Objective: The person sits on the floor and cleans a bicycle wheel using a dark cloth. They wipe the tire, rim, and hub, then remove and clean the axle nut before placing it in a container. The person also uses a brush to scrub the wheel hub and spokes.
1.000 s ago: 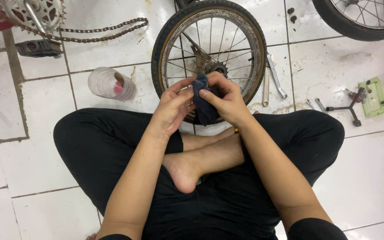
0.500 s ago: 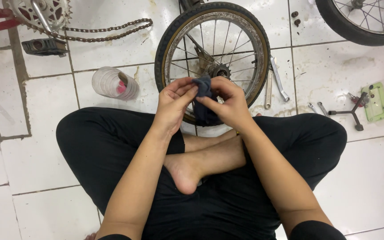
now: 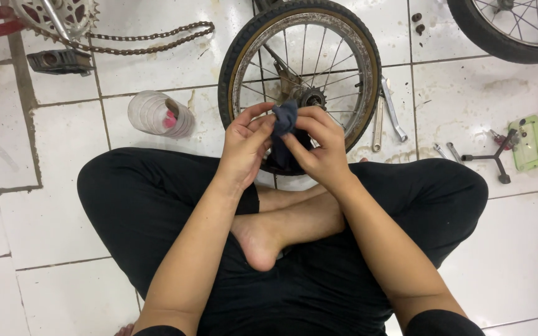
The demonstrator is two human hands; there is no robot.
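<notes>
1. Over my crossed legs, in front of the small wheel (image 3: 300, 81): a dark blue rag (image 3: 284, 121), bunched between both my hands. I judge it light, soft and limp; it will fold wherever it is pinched, so any gathered fold serves as a hold.
2. Left hand (image 3: 243, 144): fingers curled, thumb and fingertips pinching the rag's left side. Whether anything lies wrapped inside, I cannot tell.
3. Right hand (image 3: 319, 146): fingers bent close together, pinching the rag's top and right side; the lower part of the rag hangs dark behind the palm.
4. Wheel: lying on the white tiled floor (image 3: 57, 205), spokes and hub cog visible, its near rim hidden by my hands. Stiff, and likely greasy at the hub.
5. Left of the wheel: a clear plastic jar (image 3: 157, 115) on its side with something pink inside.
6. Right of the wheel: two wrenches (image 3: 386, 115) just beside the tyre; further right, a three-armed tool (image 3: 496, 155) and a green item (image 3: 528, 143).
7. Top left: chain (image 3: 151, 40), chainring (image 3: 57, 12) and pedal (image 3: 57, 60).
</notes>
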